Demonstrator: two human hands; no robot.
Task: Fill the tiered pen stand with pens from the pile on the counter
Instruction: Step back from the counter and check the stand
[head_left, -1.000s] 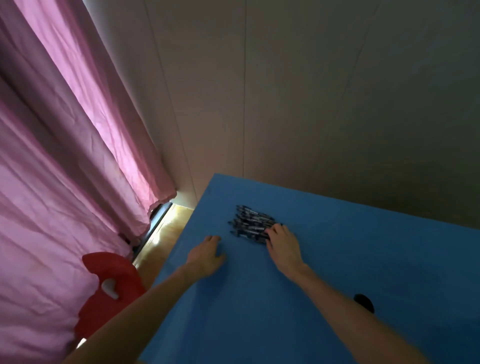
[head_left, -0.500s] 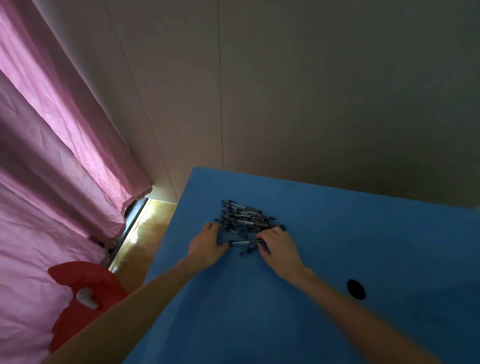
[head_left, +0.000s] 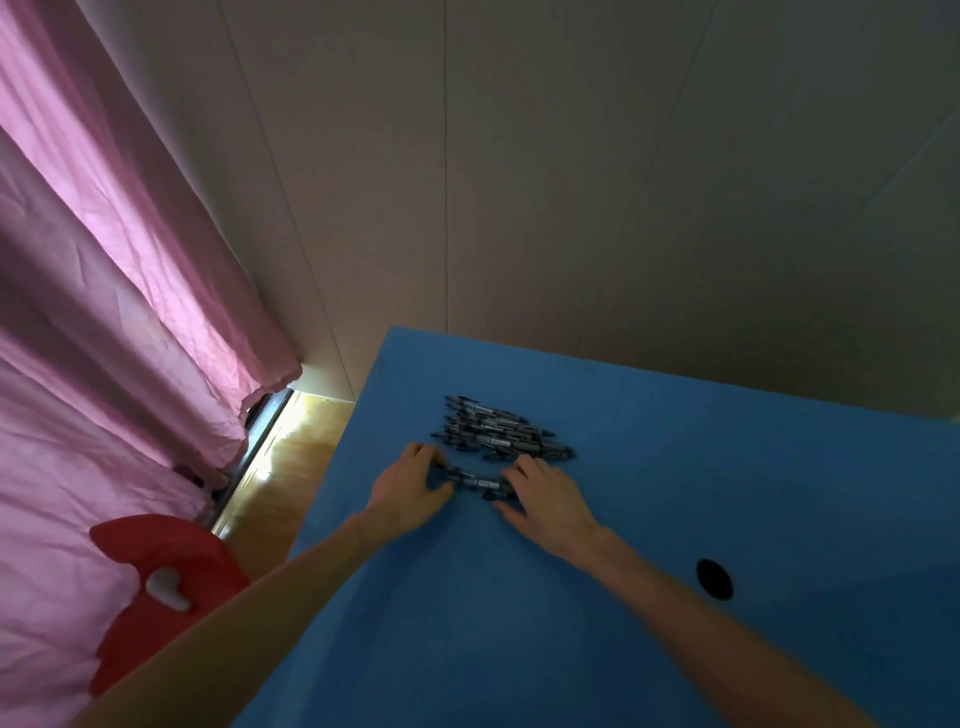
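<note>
A pile of several dark pens (head_left: 493, 428) lies on the blue counter (head_left: 675, 467) near its far left corner. A few pens (head_left: 475, 480) sit apart from the pile, just in front of it, between my two hands. My left hand (head_left: 410, 488) pinches their left end between thumb and fingers. My right hand (head_left: 545, 499) holds their right end with curled fingers and thumb. No pen stand is in view.
A round black hole (head_left: 714, 579) is in the counter to the right of my right forearm. A pink curtain (head_left: 104, 312) hangs on the left, with a red object (head_left: 171, 566) below it. A plain wall stands behind the counter.
My left hand has moved from the bare counter up to the pile. Both hands have drawn a few pens out of the pile toward me.
</note>
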